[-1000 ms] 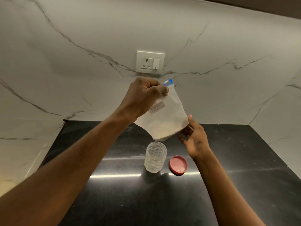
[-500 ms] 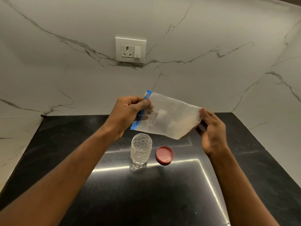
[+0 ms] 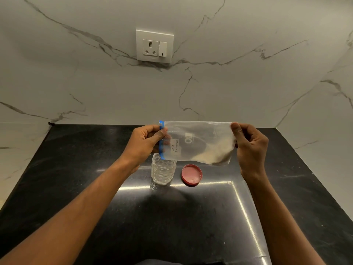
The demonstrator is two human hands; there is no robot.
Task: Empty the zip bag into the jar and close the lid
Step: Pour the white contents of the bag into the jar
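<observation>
We have swung the zip bag (image 3: 198, 142) level, left hand (image 3: 145, 144) pinching its blue zip edge above the open jar (image 3: 163, 172), right hand (image 3: 250, 146) pinching the powder end; next, we judge, open the zip and raise the right end.

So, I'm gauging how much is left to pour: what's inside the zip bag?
In the zip bag, pale powder lies heaped in the lower corner by the right hand; the rest looks empty. That hand's fingers hide the end edge.
</observation>
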